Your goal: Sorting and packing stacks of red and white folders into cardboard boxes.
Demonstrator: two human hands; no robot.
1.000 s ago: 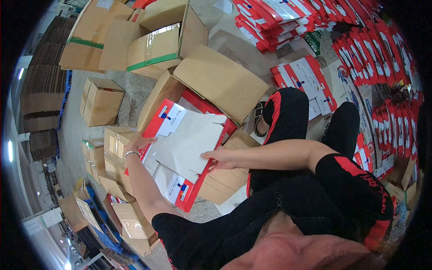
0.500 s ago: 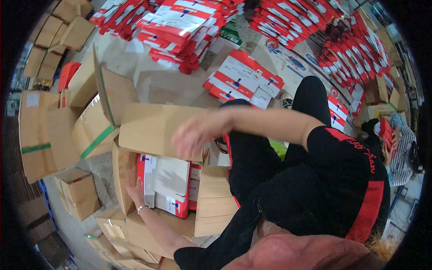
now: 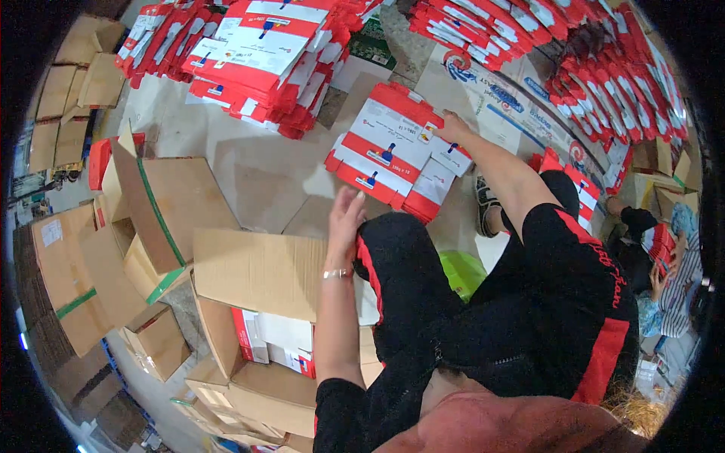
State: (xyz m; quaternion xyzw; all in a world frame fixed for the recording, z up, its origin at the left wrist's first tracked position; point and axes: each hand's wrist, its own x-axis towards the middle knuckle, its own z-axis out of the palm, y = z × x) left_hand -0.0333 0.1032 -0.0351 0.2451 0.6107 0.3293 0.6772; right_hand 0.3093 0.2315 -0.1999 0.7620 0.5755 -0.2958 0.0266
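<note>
A small pile of flattened red-and-white cartons (image 3: 393, 143) lies on the floor ahead of my knees. My right hand (image 3: 453, 128) is at its far right edge, the fingers curled on the top carton's rim. Beside my bent left knee, my left hand (image 3: 347, 215) is raised with fingers apart, close to the pile's near left corner and holding nothing. At my left stands an open brown cardboard box (image 3: 257, 268) with its flaps up. Inside it lie more red-and-white flat cartons (image 3: 283, 336), partly hidden by a flap and my left forearm.
Tall stacks of flat cartons (image 3: 264, 53) stand at the far side, with more bundles (image 3: 491, 30) at the far right. Open brown boxes (image 3: 177, 204) crowd the left. A bright green object (image 3: 462, 273) is between my legs. Another person in a striped top (image 3: 680, 279) sits at the right.
My left hand has left the inside of the brown box and moved towards the carton pile. My right hand has swung from above the box to the pile's far right edge.
</note>
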